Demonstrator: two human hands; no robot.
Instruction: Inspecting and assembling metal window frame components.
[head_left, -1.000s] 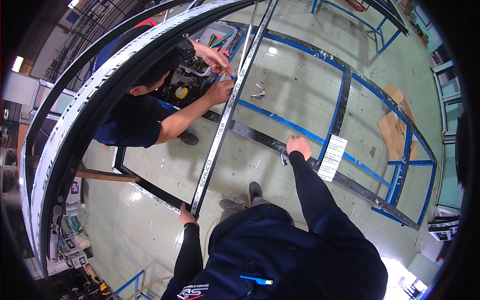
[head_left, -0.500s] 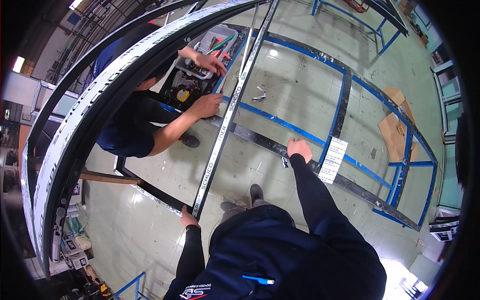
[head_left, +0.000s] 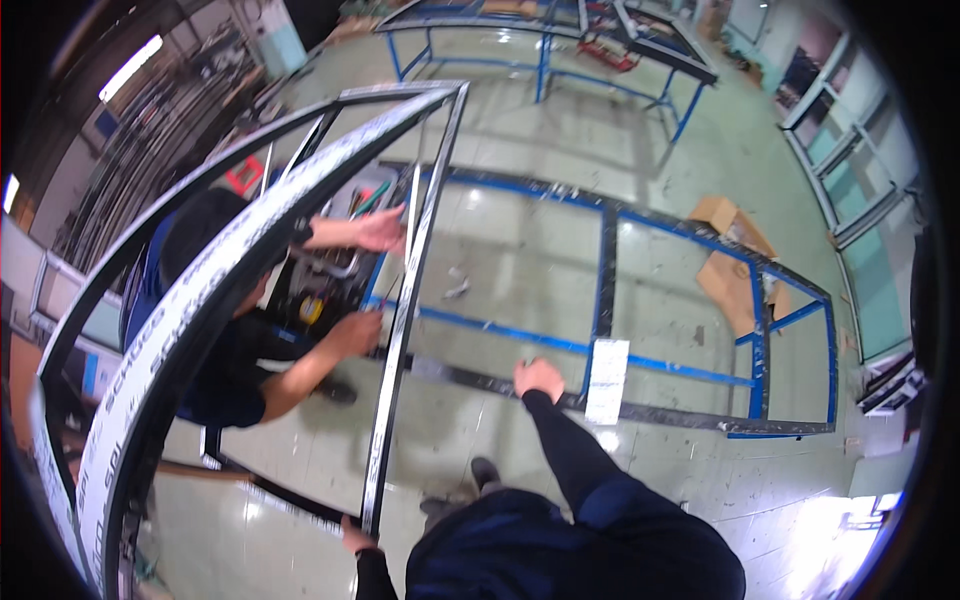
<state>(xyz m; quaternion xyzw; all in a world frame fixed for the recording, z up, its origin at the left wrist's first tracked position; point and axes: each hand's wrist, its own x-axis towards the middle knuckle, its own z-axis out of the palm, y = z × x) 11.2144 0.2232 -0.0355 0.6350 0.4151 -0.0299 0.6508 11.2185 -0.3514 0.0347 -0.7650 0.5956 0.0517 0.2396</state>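
A large black window or door frame (head_left: pixel 400 335) with white protective film stands upright on the left. My left hand (head_left: pixel 357 535) is closed around its lower near corner. In front of me my right hand (head_left: pixel 540 380) is at the black bar of a blue-and-black bench frame (head_left: pixel 470 377), fingers curled in; anything inside them is hidden. Beyond the upright frame a co-worker (head_left: pixel 215 370) bends forward. One of the co-worker's hands (head_left: pixel 380 230) is spread near the frame's upright bar, and the other (head_left: pixel 355 333) is closed, close to the same bar.
A tool bin (head_left: pixel 345 200) and a yellow tape measure (head_left: pixel 312 308) lie by the co-worker. A white printed sheet (head_left: pixel 606 382) hangs over the bench bar. Open cardboard (head_left: pixel 730 285) is on the floor at right. Another blue-legged table (head_left: pixel 540 65) stands at the back.
My view has tilted up, showing more of the far room. My left hand keeps its hold on the frame's corner. The co-worker's far hand has turned and is spread toward the frame.
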